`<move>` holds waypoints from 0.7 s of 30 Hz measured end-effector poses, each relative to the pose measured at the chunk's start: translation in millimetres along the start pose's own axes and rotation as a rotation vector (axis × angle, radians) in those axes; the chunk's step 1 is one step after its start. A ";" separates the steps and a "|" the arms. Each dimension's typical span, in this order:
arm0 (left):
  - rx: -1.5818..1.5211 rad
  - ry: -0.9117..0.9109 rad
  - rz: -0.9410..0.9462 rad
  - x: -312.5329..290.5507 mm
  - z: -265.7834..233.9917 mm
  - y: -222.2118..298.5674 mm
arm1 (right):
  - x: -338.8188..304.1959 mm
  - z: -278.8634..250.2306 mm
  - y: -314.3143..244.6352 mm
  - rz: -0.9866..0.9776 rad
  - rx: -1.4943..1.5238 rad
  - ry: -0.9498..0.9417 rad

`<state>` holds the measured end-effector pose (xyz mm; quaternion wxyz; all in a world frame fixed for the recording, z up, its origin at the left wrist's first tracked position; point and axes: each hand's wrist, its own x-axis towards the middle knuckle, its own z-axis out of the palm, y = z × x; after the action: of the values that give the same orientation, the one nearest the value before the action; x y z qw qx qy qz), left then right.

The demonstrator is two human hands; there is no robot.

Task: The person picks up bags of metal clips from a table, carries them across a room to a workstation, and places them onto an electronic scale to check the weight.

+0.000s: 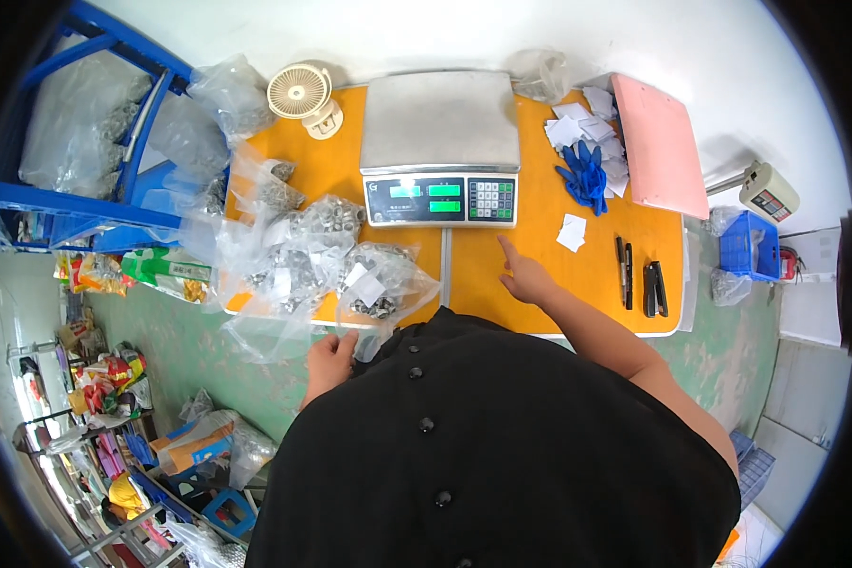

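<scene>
My right hand (528, 276) is over the orange table, just below the keypad of a digital scale (440, 123). Its index finger stretches toward the keys, the thumb stands apart, and nothing is held. The scale's steel platform carries nothing, and its green displays are lit. At the table's front edge my left hand (331, 362) is closed, its fingers curled by the loose plastic of a clear bag of metal parts (385, 279), which it seems to pinch. A white slip lies on that bag. More clear bags of metal parts (327, 222) crowd beside it.
A small cream fan (300, 92) stands left of the scale. To the right are blue gloves (585, 178), white paper slips (571, 232), a pink folder (658, 147), pens (625, 273) and a black stapler (655, 289). A blue rack (95, 204) holds filled bags at far left.
</scene>
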<state>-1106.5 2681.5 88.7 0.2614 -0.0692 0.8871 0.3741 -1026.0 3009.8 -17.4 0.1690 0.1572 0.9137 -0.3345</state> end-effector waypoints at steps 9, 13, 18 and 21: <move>0.053 0.033 -0.007 -6.7 1.8 2.3 | 16.2 -10.0 1.4 0.037 0.053 0.068; 0.035 0.033 -0.016 -11.3 3.0 9.3 | 17.2 -11.5 2.2 0.035 0.049 0.071; 0.031 0.032 -0.029 -13.3 4.5 7.6 | 18.7 -9.9 4.4 0.027 0.068 0.090; 0.048 0.027 -0.020 -14.5 4.3 10.3 | 20.1 -6.6 10.6 0.007 0.078 0.124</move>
<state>-1095.5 2690.8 100.1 0.2550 -0.0768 0.8984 0.3491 -1041.1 3025.4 -27.0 0.1072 0.1874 0.9081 -0.3588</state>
